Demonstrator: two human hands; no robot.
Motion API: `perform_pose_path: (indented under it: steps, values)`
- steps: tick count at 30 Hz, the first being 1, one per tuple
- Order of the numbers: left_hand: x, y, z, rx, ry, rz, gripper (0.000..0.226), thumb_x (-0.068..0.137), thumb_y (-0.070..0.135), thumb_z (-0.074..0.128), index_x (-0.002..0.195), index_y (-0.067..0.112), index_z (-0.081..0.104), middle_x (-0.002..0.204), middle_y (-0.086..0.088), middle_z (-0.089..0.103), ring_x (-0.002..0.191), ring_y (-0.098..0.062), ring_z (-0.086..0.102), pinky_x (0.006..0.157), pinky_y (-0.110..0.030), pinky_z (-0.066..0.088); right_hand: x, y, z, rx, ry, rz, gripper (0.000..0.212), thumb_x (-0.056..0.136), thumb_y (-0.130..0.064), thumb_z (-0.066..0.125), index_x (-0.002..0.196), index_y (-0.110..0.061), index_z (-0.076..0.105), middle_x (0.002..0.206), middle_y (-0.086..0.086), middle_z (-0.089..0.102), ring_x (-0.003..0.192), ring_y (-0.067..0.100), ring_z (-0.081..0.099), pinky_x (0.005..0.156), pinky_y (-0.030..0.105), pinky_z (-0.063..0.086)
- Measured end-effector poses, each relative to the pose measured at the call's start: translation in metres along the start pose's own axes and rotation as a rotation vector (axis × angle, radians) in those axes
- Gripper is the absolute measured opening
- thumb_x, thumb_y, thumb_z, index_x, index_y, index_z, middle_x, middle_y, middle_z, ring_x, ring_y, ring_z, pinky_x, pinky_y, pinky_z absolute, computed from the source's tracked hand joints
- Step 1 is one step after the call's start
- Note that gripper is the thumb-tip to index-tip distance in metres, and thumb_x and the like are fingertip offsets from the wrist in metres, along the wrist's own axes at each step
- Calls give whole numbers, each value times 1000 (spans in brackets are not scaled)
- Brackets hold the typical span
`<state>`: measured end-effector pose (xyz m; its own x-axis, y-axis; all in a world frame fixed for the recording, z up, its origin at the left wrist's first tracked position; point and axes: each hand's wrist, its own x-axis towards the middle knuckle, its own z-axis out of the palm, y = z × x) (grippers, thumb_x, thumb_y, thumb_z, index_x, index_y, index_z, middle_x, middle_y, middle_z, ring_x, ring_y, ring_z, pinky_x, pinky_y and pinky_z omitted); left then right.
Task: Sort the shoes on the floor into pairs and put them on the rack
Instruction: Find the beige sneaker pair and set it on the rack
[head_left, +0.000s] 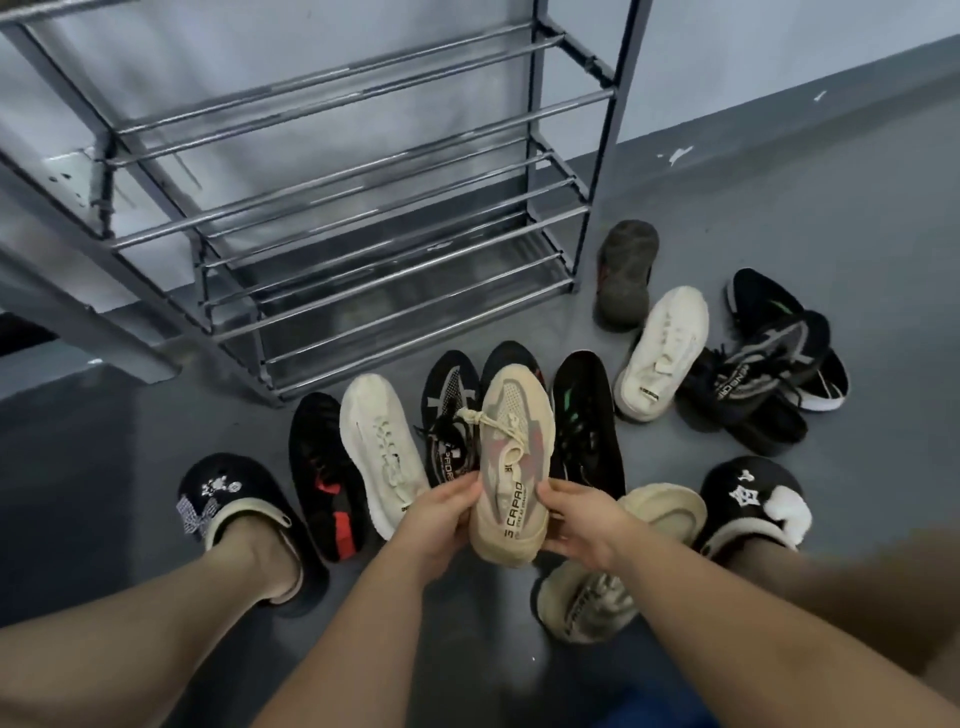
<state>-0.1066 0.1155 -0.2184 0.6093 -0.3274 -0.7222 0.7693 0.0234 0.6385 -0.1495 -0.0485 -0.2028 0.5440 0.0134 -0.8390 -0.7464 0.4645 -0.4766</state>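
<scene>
I hold a beige knit sneaker (514, 457) with red patches above the floor. My left hand (441, 519) grips its heel from the left and my right hand (582, 519) grips it from the right. Beneath it a second beige sneaker (587, 597) lies on its side by my right foot. Several shoes lie in a row on the floor: a black and red one (324, 467), a cream one (382, 447), a black and grey one (449, 410) and a black one with green (584, 421). The metal rack (332, 208) stands behind them with bare shelves.
To the right lie another cream sneaker (662, 353), an upturned dark shoe (626, 270) showing its sole, and a heap of black sneakers (769, 358). My feet wear black slippers (228, 499) at left and right. A grey wall rises behind the rack.
</scene>
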Motion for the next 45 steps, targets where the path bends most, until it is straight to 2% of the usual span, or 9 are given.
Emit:
perform_pose_path:
  steps: [8, 13, 19, 23, 26, 32, 39, 42, 45]
  values:
    - [19, -6, 54, 119, -63, -37, 32, 95, 3, 48, 126, 1, 54, 90, -6, 71, 72, -10, 71, 62, -21, 57, -5, -2, -48, 41, 152, -47, 26, 94, -26, 58, 109, -5, 57, 89, 11, 67, 77, 24, 64, 62, 36, 53]
    - [34, -22, 86, 161, -40, -90, 29, 98, 20, 47, 122, 8, 56, 116, -14, 65, 98, -24, 61, 85, -33, 49, -7, -20, -95, 26, 166, -7, 20, 96, -23, 55, 103, -4, 56, 85, 12, 64, 72, 23, 62, 52, 32, 57]
    - [37, -77, 90, 882, -67, -162, 40, 91, 27, 60, 124, 6, 56, 120, -4, 60, 107, -16, 56, 88, -23, 42, -18, -13, -174, -17, 346, 7, 19, 96, -18, 55, 109, -4, 54, 83, 12, 61, 69, 22, 58, 59, 36, 53]
    - [36, -100, 94, 1019, -74, -198, 64, 87, 22, 65, 139, 4, 34, 137, -12, 49, 124, -25, 48, 94, -24, 38, -26, 7, -208, -38, 461, 43, 22, 94, -15, 57, 113, -4, 57, 88, 12, 64, 76, 27, 60, 66, 37, 51]
    - [41, -100, 96, 1102, -29, -139, 57, 89, 20, 63, 138, 5, 38, 135, -12, 51, 123, -26, 49, 93, -24, 38, -27, 18, -212, -15, 462, 70, 24, 95, -17, 56, 114, -3, 57, 94, 15, 64, 86, 31, 60, 74, 41, 51]
    - [45, -84, 84, 857, -74, -140, 39, 88, 24, 64, 123, 7, 60, 114, -11, 67, 98, -19, 62, 78, -25, 46, -35, 17, -214, 47, 423, 72, 10, 98, -17, 50, 98, -9, 56, 85, 10, 64, 74, 24, 60, 65, 37, 48]
    - [32, -71, 33, 419, -56, -336, 25, 91, 24, 56, 109, 9, 65, 99, -14, 73, 95, -30, 67, 95, -45, 47, -32, 9, -191, 79, 350, 100, 11, 98, -14, 50, 91, -9, 56, 81, 10, 60, 70, 23, 56, 51, 33, 46]
    - [23, -68, 10, 180, -18, -328, 21, 95, 18, 49, 104, 6, 64, 89, -14, 74, 77, -24, 72, 78, -38, 55, -29, 11, -176, 56, 314, 105, 10, 97, -13, 51, 92, -6, 57, 85, 13, 61, 75, 26, 58, 60, 40, 47]
    - [21, -60, 1, 64, 43, -246, 32, 95, 20, 50, 120, 3, 59, 106, -18, 70, 84, -25, 70, 71, -35, 57, -25, 6, -153, -40, 280, 91, 10, 98, -13, 50, 94, -5, 56, 84, 14, 61, 74, 26, 59, 60, 40, 46]
